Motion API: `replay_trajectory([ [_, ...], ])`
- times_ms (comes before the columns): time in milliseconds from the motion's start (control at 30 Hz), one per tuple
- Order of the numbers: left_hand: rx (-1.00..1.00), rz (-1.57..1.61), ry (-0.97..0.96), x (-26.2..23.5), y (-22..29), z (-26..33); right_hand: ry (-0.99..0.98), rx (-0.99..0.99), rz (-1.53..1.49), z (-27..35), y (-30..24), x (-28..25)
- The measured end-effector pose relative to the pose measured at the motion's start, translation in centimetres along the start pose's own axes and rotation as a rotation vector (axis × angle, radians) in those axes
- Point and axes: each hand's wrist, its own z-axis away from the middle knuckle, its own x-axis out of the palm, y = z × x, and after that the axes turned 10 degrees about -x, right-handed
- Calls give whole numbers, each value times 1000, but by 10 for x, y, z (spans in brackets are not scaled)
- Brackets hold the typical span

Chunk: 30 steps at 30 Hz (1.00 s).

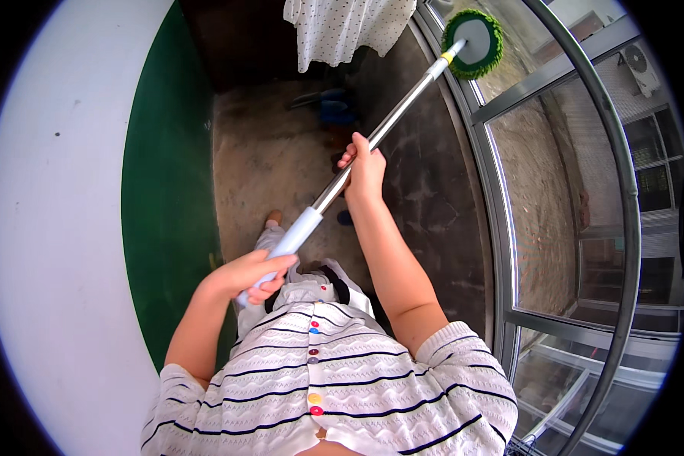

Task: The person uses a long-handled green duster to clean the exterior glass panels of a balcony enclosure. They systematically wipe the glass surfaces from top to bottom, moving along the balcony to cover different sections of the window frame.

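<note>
Across my body runs a long-handled mop (404, 104), slanting from lower left to upper right. Its round head (497, 45), fringed in green with a pale centre, is up at the window glass; whether it touches the pane I cannot tell. My left hand (260, 275) is wrapped round the pale blue grip at the low end. Farther up, my right hand (365, 169) is closed round the bare metal pole.
A grey metal bar (629, 182) curves in front of the framed window (539, 205) on the right. White dotted cloth (349, 30) hangs at the far end. The green-and-white wall (163, 190) stands left. Blue items (336, 106) lie on the floor.
</note>
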Motion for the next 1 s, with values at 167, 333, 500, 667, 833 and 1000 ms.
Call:
replay_trajectory([
  [167, 56, 21, 139, -11, -33, 48, -75, 39, -17, 52, 7, 1],
  [333, 36, 51, 39, -16, -30, 37, -24, 50, 40, 51, 0, 6],
  [500, 123, -36, -30, -30, -9, 38, -17, 3, -25, 41, -37, 37],
  [667, 310, -186, -58, -25, 44, 41, -129, -197, -116, 15, -95, 77],
  [833, 472, -314, -49, -7, 105, 26, -162, -330, -121, -27, -158, 102],
  [1000, 525, -266, -164, 25, 151, -30, -141, -409, 17, -85, -199, 100],
])
